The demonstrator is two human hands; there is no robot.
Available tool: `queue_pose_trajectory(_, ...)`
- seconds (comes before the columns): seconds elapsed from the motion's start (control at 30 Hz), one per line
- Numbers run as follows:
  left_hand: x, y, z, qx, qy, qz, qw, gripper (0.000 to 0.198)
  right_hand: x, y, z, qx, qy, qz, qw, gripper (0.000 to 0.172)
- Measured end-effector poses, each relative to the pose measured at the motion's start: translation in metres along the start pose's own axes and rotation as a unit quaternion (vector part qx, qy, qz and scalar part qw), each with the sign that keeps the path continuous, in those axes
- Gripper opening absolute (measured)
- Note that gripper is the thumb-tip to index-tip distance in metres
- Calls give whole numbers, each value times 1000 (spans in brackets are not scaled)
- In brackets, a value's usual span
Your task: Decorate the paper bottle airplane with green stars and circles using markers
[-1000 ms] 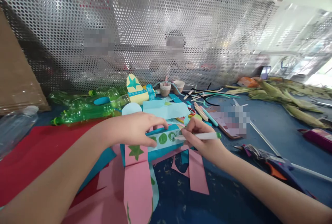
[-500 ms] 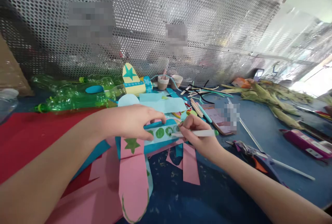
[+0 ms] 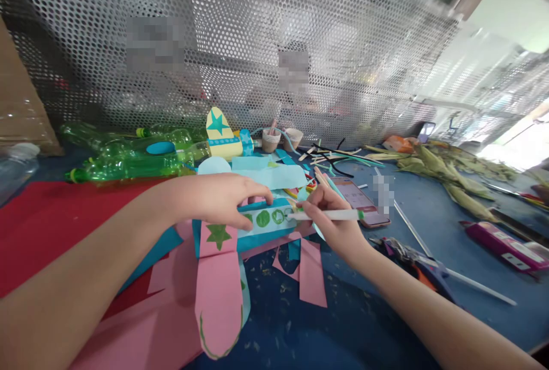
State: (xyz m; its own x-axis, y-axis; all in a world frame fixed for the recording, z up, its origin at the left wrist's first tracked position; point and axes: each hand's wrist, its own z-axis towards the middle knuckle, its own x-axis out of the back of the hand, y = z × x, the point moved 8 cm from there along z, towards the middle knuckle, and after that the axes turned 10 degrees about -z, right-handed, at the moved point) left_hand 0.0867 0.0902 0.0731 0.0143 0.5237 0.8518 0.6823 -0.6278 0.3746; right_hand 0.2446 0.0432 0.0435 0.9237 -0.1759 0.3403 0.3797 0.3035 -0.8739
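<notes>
Across a blue paper craft plane with pink and light-blue wing-like pieces lies my left hand. Its thumb and fingers straddle the plane's body and hold it. A pink wing with a green star points toward me. Along the body runs a light-blue strip with green circles drawn on it. My right hand is closed around a white marker with a green end. The marker's tip is at the outline of a circle near the strip's right part.
Green plastic bottles lie at the back left beside a yellow paper tail piece. Red paper and pink scraps lie around. To the right are a phone, a glue gun, a purple tool and dried husks.
My right hand with the marker has shifted slightly right along the strip, and its tip is now farther from the filled circles. My left hand stays on the plane.
</notes>
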Motion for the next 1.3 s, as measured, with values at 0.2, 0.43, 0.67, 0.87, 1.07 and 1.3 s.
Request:
queue_pose_trajectory(0.2,1,0,-2,7,-5,-1,1000,58,3,-4,6,-26,36,29,999,37)
queue_pose_trajectory(0.43,3,-3,-1,0,-7,-3,1000,58,-13,8,-22,-39,80,99,991,28)
queue_pose_trajectory(0.67,4,-10,0,4,0,-15,1000,58,-15,9,-23,-6,62,71,995,30)
queue_pose_trajectory(0.87,3,-7,0,9,-4,-11,1000,58,-17,11,-22,-12,54,60,997,30)
queue_pose_trajectory(1.07,3,-4,-1,4,-3,-10,1000,59,-15,11,-22,-25,55,48,997,31)
queue_pose_trajectory(1.3,4,-5,-2,10,0,-16,1000,58,-16,13,-21,-26,49,61,997,29)
